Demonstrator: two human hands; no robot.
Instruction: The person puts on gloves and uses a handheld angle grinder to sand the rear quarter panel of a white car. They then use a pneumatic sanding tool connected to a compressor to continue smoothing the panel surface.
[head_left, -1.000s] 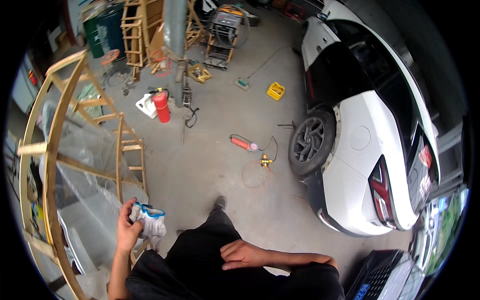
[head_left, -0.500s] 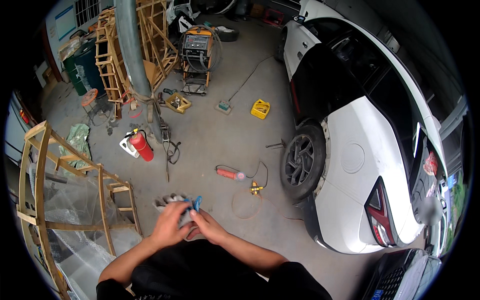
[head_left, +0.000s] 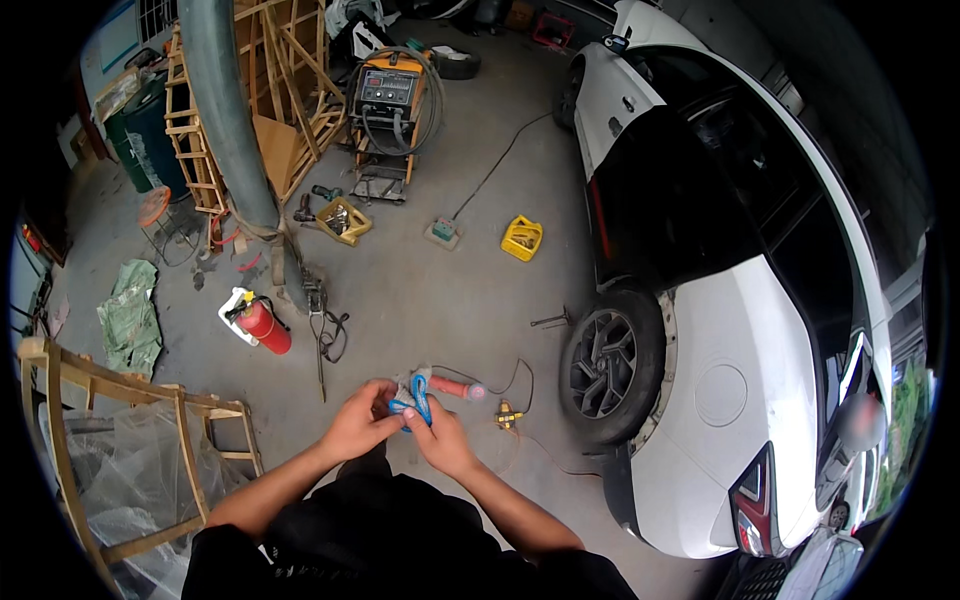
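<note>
In front of my body, a pair of grey work gloves, or one glove, with a blue cuff edge (head_left: 421, 394) is held between both hands. My left hand (head_left: 362, 416) is closed on its grey fabric at the left side. With thumb and fingers, my right hand (head_left: 441, 440) pinches the blue edge, which stands up in a loop. How many gloves there are I cannot make out, since my fingers cover part of the fabric. Just beyond my hands, a red angle grinder (head_left: 452, 386) lies on the floor, partly hidden behind the gloves.
A white car (head_left: 710, 335) with a black rear door stands at the right. Yellow connectors (head_left: 508, 415) and cables lie near its wheel (head_left: 610, 370). Ahead are a yellow tray (head_left: 522, 238), a welding machine (head_left: 390, 105), a fire extinguisher (head_left: 265, 325) and a post (head_left: 228, 120). A wooden frame (head_left: 180, 420) stands left.
My hands have moved right with the gloves, whose blue edge now forms a visible loop. The view has shifted, and the grinder now sits right behind my hands.
</note>
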